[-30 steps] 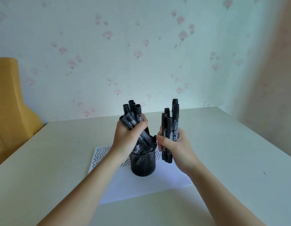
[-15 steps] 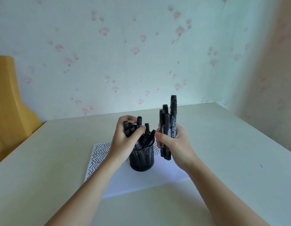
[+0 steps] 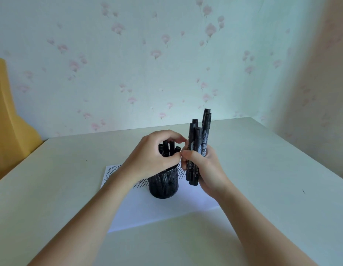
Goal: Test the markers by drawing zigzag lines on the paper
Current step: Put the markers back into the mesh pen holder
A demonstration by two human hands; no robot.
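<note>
Head view: the left hand (image 3: 153, 156) curls its fingers around the markers (image 3: 167, 148) standing in the mesh cup (image 3: 164, 184), seating them. The right hand (image 3: 203, 166) grips an upright marker bundle (image 3: 198, 148), apparently awaiting return. The paper (image 3: 159, 210) lies beneath the cup on the surface (image 3: 272, 179), zigzags at its far edge.

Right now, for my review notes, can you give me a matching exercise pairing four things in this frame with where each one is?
Things:
1. mesh pen cup
2. bundle of black markers
3. paper
4. left hand

Places:
A. flat on the table, zigzags on its far part
B. held upright in the right hand
C. standing on the paper
D. over the markers in the cup

Pairs: 1-C, 2-B, 3-A, 4-D
</note>
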